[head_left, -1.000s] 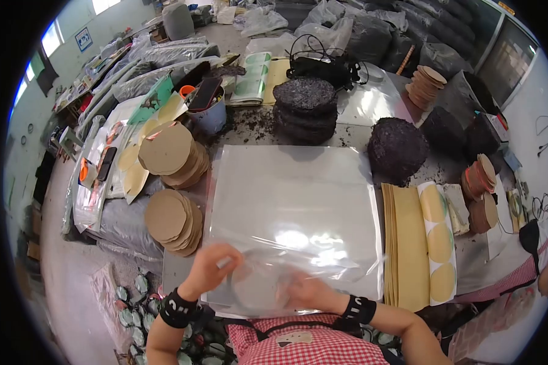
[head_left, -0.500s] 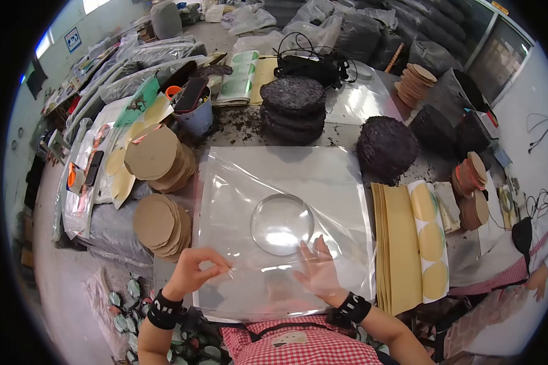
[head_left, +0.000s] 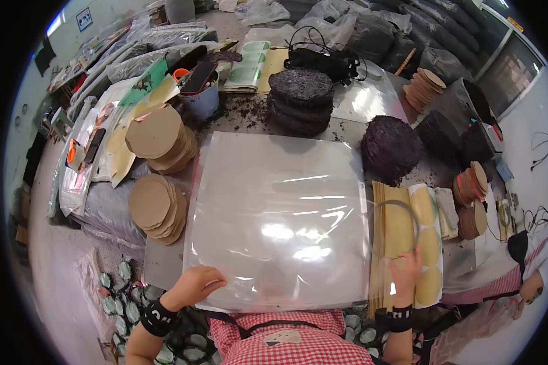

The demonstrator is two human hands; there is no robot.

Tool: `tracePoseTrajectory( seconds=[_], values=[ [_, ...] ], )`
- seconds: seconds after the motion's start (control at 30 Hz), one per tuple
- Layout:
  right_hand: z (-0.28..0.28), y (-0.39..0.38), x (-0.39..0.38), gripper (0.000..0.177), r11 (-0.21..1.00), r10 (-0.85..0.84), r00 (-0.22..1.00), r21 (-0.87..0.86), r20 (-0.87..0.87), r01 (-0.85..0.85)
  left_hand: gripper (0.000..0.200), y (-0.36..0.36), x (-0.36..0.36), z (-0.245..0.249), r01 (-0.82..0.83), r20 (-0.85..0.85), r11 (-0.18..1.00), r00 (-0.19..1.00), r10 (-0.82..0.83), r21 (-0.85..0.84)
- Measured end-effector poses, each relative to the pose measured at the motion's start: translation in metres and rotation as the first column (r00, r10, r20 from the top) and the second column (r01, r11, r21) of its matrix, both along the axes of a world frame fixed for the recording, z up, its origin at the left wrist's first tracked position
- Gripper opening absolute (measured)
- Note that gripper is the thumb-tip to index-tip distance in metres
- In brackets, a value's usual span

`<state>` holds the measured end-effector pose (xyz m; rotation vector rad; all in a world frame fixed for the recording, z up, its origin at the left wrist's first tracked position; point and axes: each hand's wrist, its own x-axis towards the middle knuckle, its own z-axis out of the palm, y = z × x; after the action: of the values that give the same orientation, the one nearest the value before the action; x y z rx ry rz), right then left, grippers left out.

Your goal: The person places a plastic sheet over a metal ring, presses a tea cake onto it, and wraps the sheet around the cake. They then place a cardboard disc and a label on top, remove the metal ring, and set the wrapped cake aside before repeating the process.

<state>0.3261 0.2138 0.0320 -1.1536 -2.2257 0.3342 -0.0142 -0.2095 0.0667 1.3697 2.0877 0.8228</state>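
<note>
Glass or clear acrylic, can't tell which: see-through round piece [head_left: 396, 226] is in the R hand [head_left: 405, 272], off the right side of the clear film [head_left: 274, 188] and above the tan paper stack [head_left: 398, 192], next to the sheet of yellow round labels [head_left: 429, 243]. Can't tell if it's a solid plate or just a ring; rim reads thick.

R fingers look closed on the lower rim, thumb side partly lost to blur, rest of the piece sticking up & away from the body, unsupported. L hand [head_left: 195, 287] is at the film's near-left corner, fingers bent & bunched, gap to the thumb small; can't tell if they pinch film or just rest on it.

Handling, my guess: piece is stiff, light to middling wt, smooth, so slippery w/ dry or dusty fingers. If glass, it'd chip at the edge; either way it'd scratch. Best hold = by the rim, thumb one side, fingers the other, w/ a 2nd hand opp. if it starts to tip. Film is prob. thin, floppy, slick, apt to cling & crease; take it by a corner or edge, light pinch, not mid-sheet.
</note>
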Motion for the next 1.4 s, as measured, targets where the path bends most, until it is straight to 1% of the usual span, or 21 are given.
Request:
tracePoseTrajectory(
  seconds=[0.1,0.2,0.27,0.3,0.33,0.4,0.47,0.5,0.53,0.6,0.63,0.73,0.77,0.87,0.97,1.07,1.17,1.2,1.27,1.37,1.4],
  values=[
    [0.032,0.008,0.008,0.033,0.999,-0.043,0.984,0.025,-0.173,0.048,0.017,0.015,-0.005,-0.018,-0.024,-0.255,1.0,0.967,0.02,-0.011],
    [0.034,-0.007,-0.006,0.035,0.995,0.088,0.984,0.061,-0.155,-0.08,0.017,0.025,-0.005,-0.028,0.1,-0.146,0.992,0.983,-0.11,-0.074],
    [0.053,-0.036,-0.032,0.036,0.942,0.334,0.937,-0.007,-0.098,-0.336,0.016,0.023,-0.009,-0.025,0.224,-0.131,0.973,0.964,-0.23,-0.061],
    [0.059,-0.047,-0.049,0.037,0.887,0.442,0.882,-0.071,-0.165,-0.457,0.015,0.021,-0.011,-0.025,0.286,-0.115,0.956,0.95,-0.291,-0.059],
    [0.062,-0.057,-0.066,0.038,0.807,0.54,0.808,-0.129,-0.235,-0.576,0.013,0.018,-0.011,-0.026,0.272,-0.105,0.962,0.956,-0.272,-0.023],
    [0.038,-0.07,-0.099,0.039,0.734,0.627,0.754,-0.176,-0.196,-0.656,0.01,0.009,-0.012,-0.029,0.224,-0.082,0.973,0.972,-0.22,0.048],
    [-0.017,-0.074,-0.115,0.038,0.691,0.652,0.746,-0.298,-0.138,-0.659,0.007,-0.001,-0.002,-0.031,0.209,-0.187,0.978,0.961,-0.203,0.013],
    [-0.027,-0.079,-0.123,0.038,0.666,0.67,0.735,-0.351,-0.108,-0.659,0.006,-0.003,-0.001,-0.032,0.197,-0.244,0.98,0.951,-0.19,0.002],
    [-0.032,-0.083,-0.122,0.037,0.675,0.667,0.736,-0.325,-0.114,-0.662,0.005,-0.003,-0.002,-0.029,0.179,-0.282,0.984,0.944,-0.173,-0.005],
    [-0.022,-0.085,-0.12,0.037,0.681,0.676,0.729,-0.287,-0.106,-0.674,0.005,-0.002,0.007,-0.029,0.121,-0.332,0.993,0.936,-0.117,-0.008],
    [-0.025,-0.084,-0.116,0.038,0.713,0.658,0.753,-0.298,-0.031,-0.635,0.009,-0.001,0.009,-0.037,0.019,-0.258,0.999,0.966,-0.025,-0.028],
    [-0.024,-0.078,-0.117,0.039,0.699,0.689,0.724,-0.257,-0.004,-0.667,0.013,0.009,-0.007,-0.03,0.114,-0.039,0.986,0.992,-0.119,-0.12],
    [-0.02,-0.076,-0.115,0.039,0.683,0.696,0.718,-0.289,-0.021,-0.671,0.019,0.007,-0.017,-0.031,0.142,0.051,0.983,0.989,-0.137,-0.118],
    [-0.013,-0.081,-0.115,0.038,0.707,0.677,0.735,-0.304,0.03,-0.639,0.019,0.012,-0.034,-0.024,0.199,0.082,0.97,0.978,-0.189,-0.137],
    [-0.023,-0.09,-0.117,0.04,0.734,0.663,0.746,-0.245,0.059,-0.633,0.023,0.032,-0.026,-0.027,0.155,0.085,0.958,0.987,-0.138,-0.24],
    [-0.023,-0.079,-0.111,0.041,0.705,0.672,0.74,-0.305,0.001,-0.64,0.027,0.045,-0.02,-0.012,0.075,0.085,0.928,0.995,-0.047,-0.364],
    [-0.022,-0.074,-0.106,0.042,0.714,0.669,0.743,-0.275,-0.003,-0.644,0.024,0.033,-0.03,-0.02,0.106,0.109,0.99,0.989,-0.096,-0.088],
    [-0.024,-0.073,-0.106,0.042,0.715,0.668,0.744,-0.274,-0.003,-0.643,0.021,0.025,-0.032,-0.019,0.133,-0.019,0.986,0.991,-0.136,-0.101],
    [-0.03,-0.074,-0.104,0.041,0.716,0.666,0.746,-0.274,-0.003,-0.642,0.015,0.006,-0.034,-0.013,0.182,-0.266,0.973,0.94,-0.214,-0.138],
    [-0.041,-0.072,-0.101,0.038,0.709,0.682,0.731,-0.213,-0.036,-0.672,0.01,-0.014,-0.036,-0.011,0.175,-0.277,0.981,0.942,-0.192,-0.085],
    [-0.037,-0.075,-0.104,0.038,0.682,0.698,0.713,-0.241,-0.067,-0.69,0.009,-0.017,-0.039,-0.014,0.128,-0.244,0.988,0.959,-0.144,-0.082]
  ],
)
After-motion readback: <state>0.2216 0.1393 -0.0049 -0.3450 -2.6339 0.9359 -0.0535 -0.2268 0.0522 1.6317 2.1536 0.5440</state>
